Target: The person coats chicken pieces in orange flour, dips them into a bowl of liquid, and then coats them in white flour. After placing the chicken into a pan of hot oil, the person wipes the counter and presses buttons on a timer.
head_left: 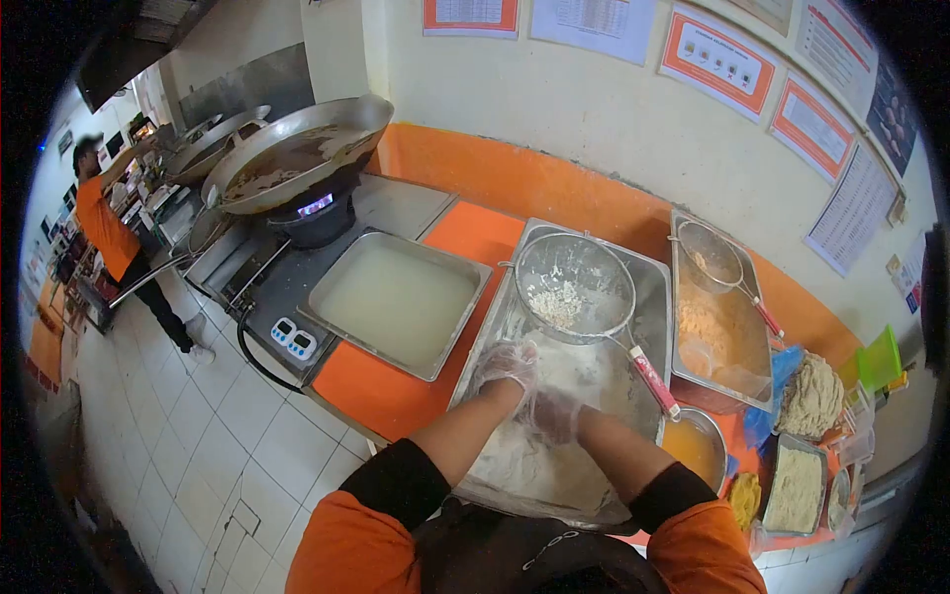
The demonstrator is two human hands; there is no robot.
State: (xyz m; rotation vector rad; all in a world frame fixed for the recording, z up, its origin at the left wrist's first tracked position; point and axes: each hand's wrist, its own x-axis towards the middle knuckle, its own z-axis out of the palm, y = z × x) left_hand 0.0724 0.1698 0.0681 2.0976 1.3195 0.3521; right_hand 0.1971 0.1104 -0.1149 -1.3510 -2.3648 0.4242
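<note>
My left hand [507, 366] and my right hand [554, 411], both in clear plastic gloves, are down in the white flour [524, 455] of a large metal tray [479, 361]. They are close together near the tray's middle. Flour and the gloves blur the fingers, so whether either hand grips anything does not show. Just beyond them a round wire strainer [584, 317] with white crumbs in it rests across the tray, its red and white handle [653, 381] pointing toward the right side.
Left of the flour tray is a metal pan of cloudy liquid [401, 302], with a two-display timer [294, 339] beside it. A large wok of dark oil [297, 158] sits farther back. On the right are an orange-powder tray [717, 327] and a bowl [693, 445]. Another person [109, 228] stands far left.
</note>
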